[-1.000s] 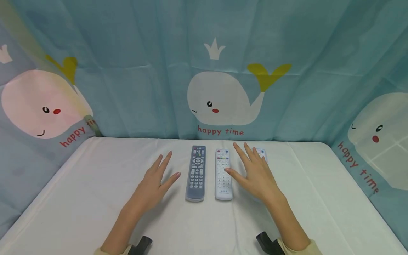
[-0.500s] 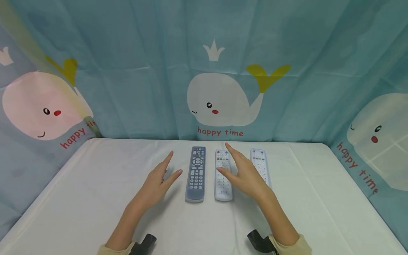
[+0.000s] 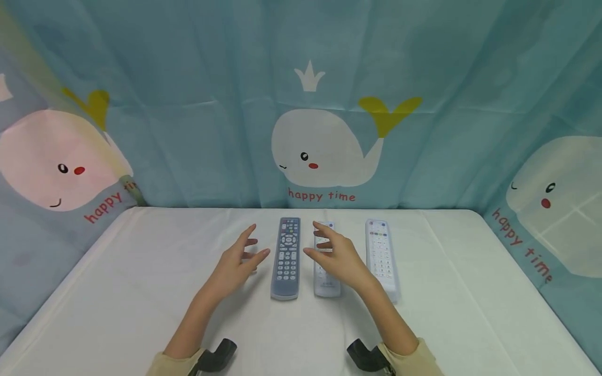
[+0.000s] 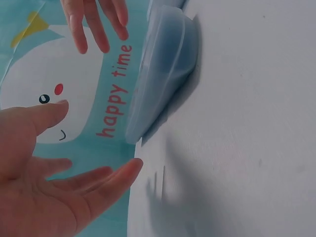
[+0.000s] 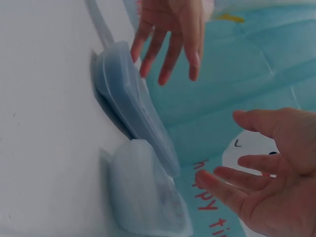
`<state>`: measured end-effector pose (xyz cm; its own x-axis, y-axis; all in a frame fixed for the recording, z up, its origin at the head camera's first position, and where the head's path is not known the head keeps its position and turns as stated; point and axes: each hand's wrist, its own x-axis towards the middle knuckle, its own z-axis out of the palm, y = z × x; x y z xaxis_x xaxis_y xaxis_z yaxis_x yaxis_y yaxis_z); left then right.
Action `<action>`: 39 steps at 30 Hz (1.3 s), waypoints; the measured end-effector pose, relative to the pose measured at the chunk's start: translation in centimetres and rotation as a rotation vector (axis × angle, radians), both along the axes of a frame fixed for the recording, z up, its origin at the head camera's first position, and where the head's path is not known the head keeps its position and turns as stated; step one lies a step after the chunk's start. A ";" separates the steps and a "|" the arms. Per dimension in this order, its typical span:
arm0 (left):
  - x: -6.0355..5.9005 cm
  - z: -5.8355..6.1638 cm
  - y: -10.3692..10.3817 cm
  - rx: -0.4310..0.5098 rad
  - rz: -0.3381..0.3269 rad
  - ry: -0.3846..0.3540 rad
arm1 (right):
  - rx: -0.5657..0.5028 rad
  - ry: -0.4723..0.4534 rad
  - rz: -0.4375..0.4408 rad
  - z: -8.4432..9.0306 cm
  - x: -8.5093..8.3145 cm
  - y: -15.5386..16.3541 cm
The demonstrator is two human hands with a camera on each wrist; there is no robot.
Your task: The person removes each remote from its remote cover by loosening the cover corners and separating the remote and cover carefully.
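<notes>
Three remote controls lie side by side on the white-covered table in the head view. The dark grey remote is at the left, a white remote in the middle and another white remote at the right. My left hand hovers left of the grey remote, fingers apart and holding nothing. Above the middle remote hangs my right hand, hiding part of its buttons; it grips nothing. In the right wrist view, the right hand's fingers are loosely bent beside the grey remote and a white remote.
The white tablecloth covers the table up to its back edge. Behind it hangs a blue curtain printed with whales. Black wrist devices sit at both beige cuffs.
My right hand has moved left from the right white remote to the middle one, uncovering the right one. Its fingers have bent a little. The left hand has moved only slightly.
</notes>
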<state>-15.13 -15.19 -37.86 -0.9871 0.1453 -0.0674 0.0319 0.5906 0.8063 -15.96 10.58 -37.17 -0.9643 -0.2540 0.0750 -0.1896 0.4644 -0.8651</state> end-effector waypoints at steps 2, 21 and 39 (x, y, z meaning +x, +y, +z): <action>-0.3 -0.2 0.2 0.022 0.011 -0.020 | -0.008 -0.003 0.001 -0.1 -0.1 -0.3; -1.7 -1.4 1.2 0.235 -0.015 -0.138 | -0.025 -0.165 0.001 -1.5 -1.1 -2.3; -1.5 -2.5 1.6 0.265 -0.066 -0.196 | 0.033 -0.117 0.092 -2.8 -0.8 -3.1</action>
<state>-16.60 -13.61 -40.37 -0.9470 0.2459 -0.2065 -0.1080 0.3617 0.9260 -16.73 7.51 -39.96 -0.9384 -0.3424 -0.0462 -0.1317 0.4780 -0.8684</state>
